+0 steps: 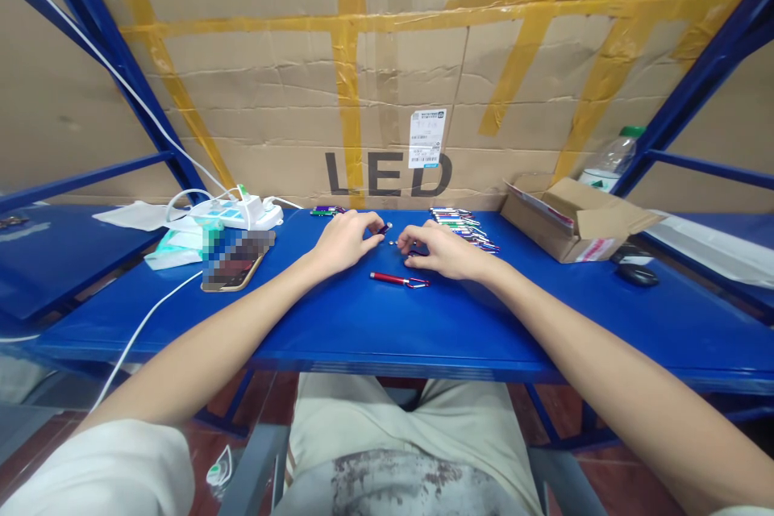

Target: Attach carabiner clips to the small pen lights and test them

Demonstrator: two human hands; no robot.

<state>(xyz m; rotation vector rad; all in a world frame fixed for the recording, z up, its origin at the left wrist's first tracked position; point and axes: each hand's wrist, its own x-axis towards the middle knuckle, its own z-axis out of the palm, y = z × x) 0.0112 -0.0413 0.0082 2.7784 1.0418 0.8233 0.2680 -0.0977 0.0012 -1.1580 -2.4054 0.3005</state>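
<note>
Head view.

- Blue table [339,330], seen from above; both forearms reach in from 6 o'clock and the hands meet near the table's middle.
- Left hand [346,242]: palm down, fingers curled, with the tips pinched on a small dark piece [384,228] at its 3 o'clock.
- Right hand [444,251]: palm down, fingers bent, tips pointing to 9 o'clock and facing the left hand. Cannot tell whether it grips anything.
- A tiny silver bit [393,243] lies on the table in the gap between the two sets of fingertips.
- Red pen [392,279] with a wire clip at one end lies flat at 6 o'clock of that gap, just beside the right hand and touching neither hand.
- Row of coloured pens [463,224] lies at 1 o'clock of the right hand, close to it.
- A few more pens [327,211] lie at 11 o'clock of the left hand, against the back wall.
- Open cardboard box [574,219] stands at 2 o'clock, with a plastic bottle [610,157] behind it and a black mouse [636,274] at its 5 o'clock.
- At 9 to 10 o'clock: a phone [233,264], a white power strip [242,212] and a teal packet [175,248].
- Cardboard wall [272,97] at 12 o'clock is lettered "LED".
</note>
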